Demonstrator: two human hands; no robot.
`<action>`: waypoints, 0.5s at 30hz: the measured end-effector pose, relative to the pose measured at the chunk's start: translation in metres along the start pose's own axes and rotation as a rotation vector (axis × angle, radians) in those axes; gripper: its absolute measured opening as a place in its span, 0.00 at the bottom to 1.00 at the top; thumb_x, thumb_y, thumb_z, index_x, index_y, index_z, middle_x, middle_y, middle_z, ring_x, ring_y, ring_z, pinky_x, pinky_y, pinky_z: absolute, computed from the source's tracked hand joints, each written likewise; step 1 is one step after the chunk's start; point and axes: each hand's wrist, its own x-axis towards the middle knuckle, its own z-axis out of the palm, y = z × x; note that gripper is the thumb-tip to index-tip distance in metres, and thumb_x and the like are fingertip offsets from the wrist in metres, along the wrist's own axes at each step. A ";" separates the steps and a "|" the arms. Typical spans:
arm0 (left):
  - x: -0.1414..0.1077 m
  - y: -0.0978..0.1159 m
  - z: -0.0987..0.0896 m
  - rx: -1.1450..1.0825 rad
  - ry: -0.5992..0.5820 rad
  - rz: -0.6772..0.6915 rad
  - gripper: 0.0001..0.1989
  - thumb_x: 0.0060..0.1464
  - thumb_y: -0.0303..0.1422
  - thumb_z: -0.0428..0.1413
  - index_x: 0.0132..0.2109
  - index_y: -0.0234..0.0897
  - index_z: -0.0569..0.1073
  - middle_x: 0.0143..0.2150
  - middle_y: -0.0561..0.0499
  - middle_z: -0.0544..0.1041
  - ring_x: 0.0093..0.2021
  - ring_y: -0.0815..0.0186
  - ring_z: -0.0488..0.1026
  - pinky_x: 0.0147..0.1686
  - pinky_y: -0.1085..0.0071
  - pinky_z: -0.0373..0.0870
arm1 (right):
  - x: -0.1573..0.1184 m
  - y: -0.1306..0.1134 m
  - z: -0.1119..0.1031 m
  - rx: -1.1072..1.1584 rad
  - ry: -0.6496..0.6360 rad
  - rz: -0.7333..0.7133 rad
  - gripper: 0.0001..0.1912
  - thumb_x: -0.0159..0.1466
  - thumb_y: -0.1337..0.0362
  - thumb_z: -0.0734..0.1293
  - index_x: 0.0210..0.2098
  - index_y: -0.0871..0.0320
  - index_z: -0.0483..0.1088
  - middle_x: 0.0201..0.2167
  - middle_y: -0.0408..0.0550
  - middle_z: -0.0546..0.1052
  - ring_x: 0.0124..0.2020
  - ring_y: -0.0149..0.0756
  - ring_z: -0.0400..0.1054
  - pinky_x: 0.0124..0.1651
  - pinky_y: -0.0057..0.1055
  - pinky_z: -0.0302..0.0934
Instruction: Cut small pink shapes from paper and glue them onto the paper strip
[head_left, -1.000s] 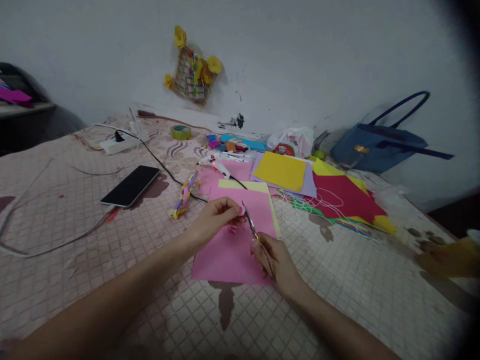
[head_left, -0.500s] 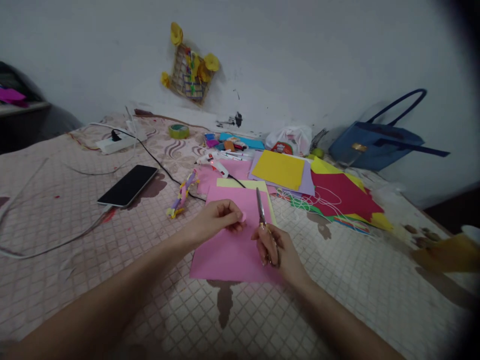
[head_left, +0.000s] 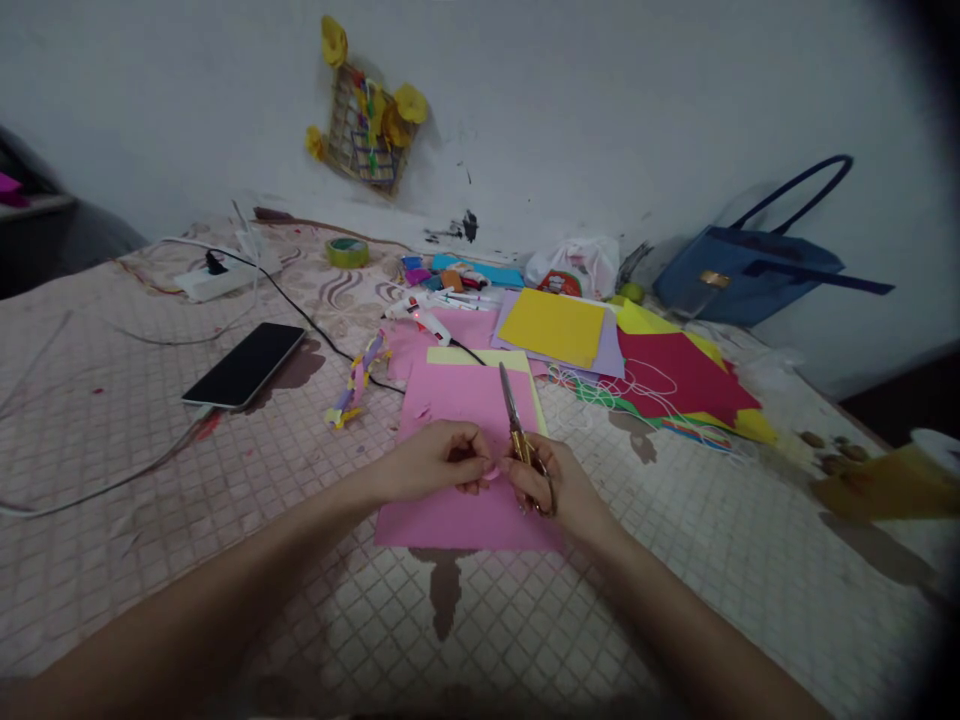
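Over a pink sheet [head_left: 465,520], my left hand [head_left: 446,460] pinches a small pink paper piece [head_left: 491,472]. My right hand [head_left: 551,480] holds gold-handled scissors [head_left: 511,405], blades pointing up and away, and its fingertips are at the same small piece. The blades look closed. A tiny pink scrap [head_left: 423,411] lies on the sheet's upper left. Under the sheet's far edge shows a pale yellow sheet [head_left: 480,356]. Left of the sheets lies a braided purple, pink and yellow paper strip [head_left: 356,385].
A white glue gun [head_left: 424,320] with a black cord lies behind the sheets. A phone [head_left: 246,367] on a cable is at left. Yellow paper [head_left: 551,327], red paper [head_left: 675,385] and white string [head_left: 600,385] lie right. A blue bag [head_left: 750,275] stands at back right.
My hands have come together, and my right fingertips now meet the small pink piece. The scissors tilt more to the left. A small scrap now shows on the pink sheet. The camera view has shifted slightly.
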 end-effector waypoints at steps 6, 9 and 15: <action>0.002 -0.001 -0.001 0.020 0.079 0.028 0.08 0.51 0.34 0.54 0.31 0.33 0.68 0.26 0.52 0.70 0.25 0.73 0.66 0.26 0.75 0.63 | -0.001 0.000 0.001 -0.022 -0.006 -0.001 0.07 0.54 0.62 0.63 0.26 0.59 0.61 0.13 0.33 0.60 0.12 0.22 0.53 0.14 0.20 0.48; 0.003 -0.002 -0.002 -0.073 0.139 0.012 0.09 0.51 0.36 0.54 0.34 0.33 0.68 0.29 0.51 0.72 0.27 0.72 0.67 0.28 0.74 0.64 | -0.001 -0.001 0.002 -0.029 0.054 -0.011 0.07 0.54 0.62 0.63 0.26 0.59 0.61 0.13 0.34 0.61 0.12 0.22 0.53 0.14 0.20 0.48; 0.004 -0.005 0.006 -0.273 0.123 -0.117 0.10 0.47 0.36 0.57 0.33 0.32 0.69 0.29 0.51 0.73 0.27 0.73 0.68 0.31 0.73 0.65 | -0.001 -0.001 0.003 -0.057 0.206 -0.056 0.09 0.56 0.59 0.62 0.27 0.59 0.61 0.12 0.35 0.61 0.12 0.23 0.54 0.14 0.21 0.49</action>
